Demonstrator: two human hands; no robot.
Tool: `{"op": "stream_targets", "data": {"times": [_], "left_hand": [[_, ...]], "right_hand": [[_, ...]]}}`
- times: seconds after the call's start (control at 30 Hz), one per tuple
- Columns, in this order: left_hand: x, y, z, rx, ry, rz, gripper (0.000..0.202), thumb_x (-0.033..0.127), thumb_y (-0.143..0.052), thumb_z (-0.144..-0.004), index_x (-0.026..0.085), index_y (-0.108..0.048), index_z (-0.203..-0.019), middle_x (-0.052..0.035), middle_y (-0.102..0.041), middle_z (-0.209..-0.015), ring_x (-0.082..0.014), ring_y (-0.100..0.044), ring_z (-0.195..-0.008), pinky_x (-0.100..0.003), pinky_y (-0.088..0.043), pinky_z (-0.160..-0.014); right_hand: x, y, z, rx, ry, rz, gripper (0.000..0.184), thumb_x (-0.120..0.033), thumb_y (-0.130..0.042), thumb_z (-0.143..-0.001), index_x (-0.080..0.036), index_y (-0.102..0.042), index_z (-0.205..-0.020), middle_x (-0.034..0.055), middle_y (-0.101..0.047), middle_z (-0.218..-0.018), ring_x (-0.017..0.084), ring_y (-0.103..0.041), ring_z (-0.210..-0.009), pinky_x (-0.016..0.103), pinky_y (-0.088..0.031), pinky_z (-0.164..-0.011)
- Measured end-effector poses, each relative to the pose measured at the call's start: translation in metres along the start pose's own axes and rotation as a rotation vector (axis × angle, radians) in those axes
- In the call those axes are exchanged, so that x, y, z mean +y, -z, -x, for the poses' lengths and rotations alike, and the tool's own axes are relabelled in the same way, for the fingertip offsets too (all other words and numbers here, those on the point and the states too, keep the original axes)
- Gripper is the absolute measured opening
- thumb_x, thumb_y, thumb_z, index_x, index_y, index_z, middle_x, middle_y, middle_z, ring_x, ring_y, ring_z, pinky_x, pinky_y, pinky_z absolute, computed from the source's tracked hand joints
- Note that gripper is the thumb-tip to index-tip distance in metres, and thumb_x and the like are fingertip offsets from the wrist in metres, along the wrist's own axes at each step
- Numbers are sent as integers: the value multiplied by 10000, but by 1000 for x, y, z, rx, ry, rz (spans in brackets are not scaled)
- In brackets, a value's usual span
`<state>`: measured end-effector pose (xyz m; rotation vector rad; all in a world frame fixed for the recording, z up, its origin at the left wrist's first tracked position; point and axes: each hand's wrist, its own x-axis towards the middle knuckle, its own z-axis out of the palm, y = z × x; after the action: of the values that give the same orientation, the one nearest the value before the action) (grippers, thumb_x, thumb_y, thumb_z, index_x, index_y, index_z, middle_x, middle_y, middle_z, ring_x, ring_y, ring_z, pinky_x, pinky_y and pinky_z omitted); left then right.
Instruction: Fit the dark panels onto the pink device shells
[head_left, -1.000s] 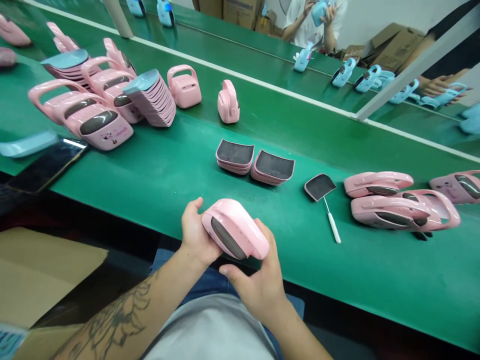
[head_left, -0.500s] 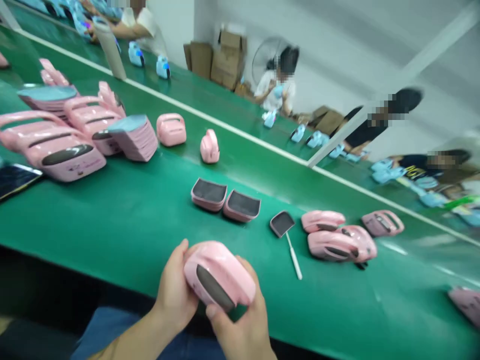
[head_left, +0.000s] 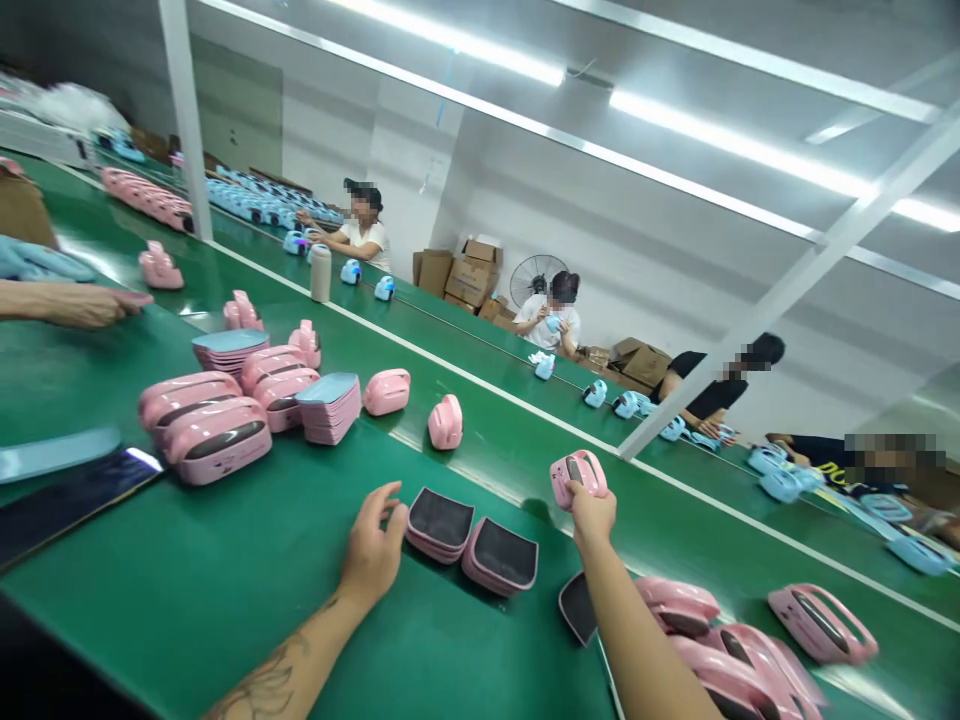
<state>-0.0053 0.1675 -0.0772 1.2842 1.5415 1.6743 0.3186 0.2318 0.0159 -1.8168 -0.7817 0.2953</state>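
Note:
My right hand [head_left: 594,515] is stretched forward over the belt and grips a pink plastic casing [head_left: 570,478] with a loop handle and a dark oval window. My left hand [head_left: 375,545] holds nothing, its fingers loosely apart, just left of two short stacks of pink-edged panels. Dark inner faces point up on the left stack [head_left: 441,518] and the right stack [head_left: 501,553]. Right of them lies a single dark-faced panel [head_left: 577,607], partly covered by my right forearm. More pink casings [head_left: 679,603] lie beside that forearm, some partly hidden by it.
Several pink casings [head_left: 217,440] and a stack of blue-topped panels [head_left: 330,405] stand at left. A phone-like dark slab [head_left: 82,500] lies nearer. Another person's hand [head_left: 97,305] reaches in at far left. A slanted white post [head_left: 780,270] rises at right; co-workers sit across the belt.
Both hands held the casing near me; now my left hand has let go and my right hand has carried it forward and right. The view has tilted up.

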Motion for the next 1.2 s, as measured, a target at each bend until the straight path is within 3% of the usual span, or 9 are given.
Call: {"op": "stream_targets", "data": {"times": [0.07, 0.17, 0.37, 0.5, 0.63, 0.83, 1.03, 1.1, 1.2], "left_hand": [[1, -2, 5, -104, -102, -68, 437, 405, -593, -901, 178, -673, -1266, -149, -684, -1331, -316, -689, -1172, -479, -551, -1036], [4, -3, 8, -149, -178, -207, 398, 412, -574, -923, 183, -688, -1228, -138, -679, -1284, -305, -680, -1158, -463, -543, -1043], [-1, -10, 3, -130, -188, -314, 348, 448, -553, -940, 221, -697, -1161, -96, -670, -1164, -272, -697, -1008, -406, -568, -923], [1, -13, 5, -38, -316, -325, 321, 403, -562, -931, 200, -671, -1154, -126, -642, -1193, -316, -660, -1125, -450, -522, -1023], [4, -15, 9, -12, -439, -326, 249, 345, -577, -929, 194, -668, -1104, -137, -637, -1185, -322, -646, -1139, -472, -507, -1043], [10, -8, 11, -10, -539, -329, 208, 288, -590, -916, 195, -663, -1087, -134, -653, -1159, -312, -653, -1113, -483, -508, -1040], [31, 2, 36, -79, -742, -215, 227, 196, -619, -901, 201, -681, -1119, -106, -704, -1071, -275, -689, -1029, -444, -562, -960], [46, -3, 50, -197, -681, -159, 353, 215, -600, -940, 191, -653, -1288, -128, -694, -1219, -277, -683, -1125, -431, -569, -989], [72, -14, 68, -402, -414, -84, 474, 331, -521, -1024, 202, -559, -1478, -138, -614, -1449, -295, -607, -1323, -453, -517, -1109]], "right_hand": [[4, -16, -8, 1, -97, 88, 369, -367, -668, -1012, -183, -617, -1327, 103, -648, -1332, 251, -684, -1117, 471, -602, -934], [12, -25, -10, -20, -152, 188, 376, -366, -678, -1004, -189, -619, -1331, 104, -645, -1343, 261, -680, -1135, 473, -598, -945], [13, 4, 5, -95, 75, 277, 371, -367, -677, -1002, -181, -624, -1318, 106, -642, -1351, 262, -670, -1152, 487, -578, -973], [13, 44, 50, -317, 237, 283, 276, -441, -654, -955, -183, -747, -930, 51, -763, -915, 224, -712, -852, 348, -545, -809], [18, 62, 95, -437, 266, 296, 270, -486, -682, -862, -238, -718, -761, -26, -665, -630, 204, -632, -614, 292, -418, -590], [16, 46, 111, -364, 237, 227, 209, -342, -582, -853, -243, -627, -675, -16, -624, -605, 203, -574, -598, 294, -374, -601], [3, 53, 122, -246, 226, -11, 231, -395, -601, -836, -236, -598, -668, -10, -591, -634, 193, -514, -625, 305, -380, -657], [1, 60, 130, -243, 201, -121, 243, -421, -638, -824, -228, -601, -681, -20, -568, -635, 177, -498, -621, 298, -385, -646], [1, 69, 144, -313, 126, -301, 314, -503, -684, -828, -217, -610, -722, -32, -544, -630, 156, -494, -581, 280, -404, -587]]}}
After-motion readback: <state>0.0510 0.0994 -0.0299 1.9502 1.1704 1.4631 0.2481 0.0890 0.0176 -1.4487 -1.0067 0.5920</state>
